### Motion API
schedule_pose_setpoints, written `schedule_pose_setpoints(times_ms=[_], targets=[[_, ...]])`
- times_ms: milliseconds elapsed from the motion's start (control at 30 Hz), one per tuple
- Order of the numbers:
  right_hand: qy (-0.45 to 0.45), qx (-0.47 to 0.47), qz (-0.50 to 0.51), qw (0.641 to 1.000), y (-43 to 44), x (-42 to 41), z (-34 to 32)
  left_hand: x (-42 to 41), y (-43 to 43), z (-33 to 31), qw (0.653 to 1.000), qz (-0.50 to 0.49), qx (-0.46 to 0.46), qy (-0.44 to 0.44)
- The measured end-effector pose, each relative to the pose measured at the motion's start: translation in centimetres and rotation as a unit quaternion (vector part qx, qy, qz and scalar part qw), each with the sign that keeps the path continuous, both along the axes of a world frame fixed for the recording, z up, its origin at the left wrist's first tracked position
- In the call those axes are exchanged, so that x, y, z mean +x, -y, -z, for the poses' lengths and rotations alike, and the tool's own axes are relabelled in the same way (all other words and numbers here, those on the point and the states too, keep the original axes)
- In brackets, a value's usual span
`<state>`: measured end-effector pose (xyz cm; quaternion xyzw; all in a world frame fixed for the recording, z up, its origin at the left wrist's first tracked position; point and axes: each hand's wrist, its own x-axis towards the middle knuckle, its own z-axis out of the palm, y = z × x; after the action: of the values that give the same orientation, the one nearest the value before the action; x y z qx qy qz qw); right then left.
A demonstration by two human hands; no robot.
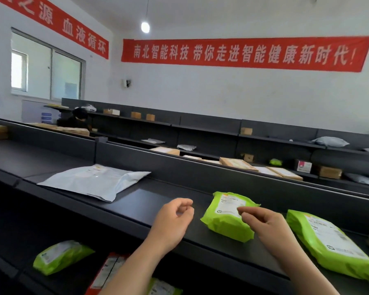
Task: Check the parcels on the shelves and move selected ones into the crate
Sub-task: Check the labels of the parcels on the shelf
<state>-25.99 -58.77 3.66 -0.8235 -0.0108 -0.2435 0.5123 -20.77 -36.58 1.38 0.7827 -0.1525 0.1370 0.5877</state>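
Observation:
A small green parcel [224, 218] with a white label lies on the dark top shelf [149, 199] in front of me. My right hand [264, 224] hovers at its right edge, fingers curled and touching its label, gripping nothing. My left hand [175, 216] hangs just left of the parcel, fingers loosely curled, holding nothing. A larger green parcel [328, 243] lies to the right. A grey-white mailer bag [94, 179] lies flat further left on the same shelf. No crate is in view.
On the lower shelf sit another green parcel [60, 256], a red-edged packet [109, 271] and a green packet [164, 288]. Behind stand more dark shelves with cardboard boxes [239, 162] and grey bags [332, 141]. A person [77, 120] is at the far left.

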Motion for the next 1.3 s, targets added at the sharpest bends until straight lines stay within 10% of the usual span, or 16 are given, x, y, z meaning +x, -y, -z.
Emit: schedule_pose_setpoints(times_ms=[467,967,1300], targets=[[-0.010,-0.038,0.067,0.997,-5.3,1.8,-0.4,4.2,-6.3,0.1,0.999,0.023,0.028,-0.022],[-0.147,-0.051,0.161,0.975,0.9,3.6,0.9,5.2,6.8,-1.3,0.977,0.125,0.157,-0.071],[-0.057,-0.021,0.133,0.989,0.5,3.3,1.3,6.2,7.0,-0.2,0.981,0.148,-0.025,-0.122]])
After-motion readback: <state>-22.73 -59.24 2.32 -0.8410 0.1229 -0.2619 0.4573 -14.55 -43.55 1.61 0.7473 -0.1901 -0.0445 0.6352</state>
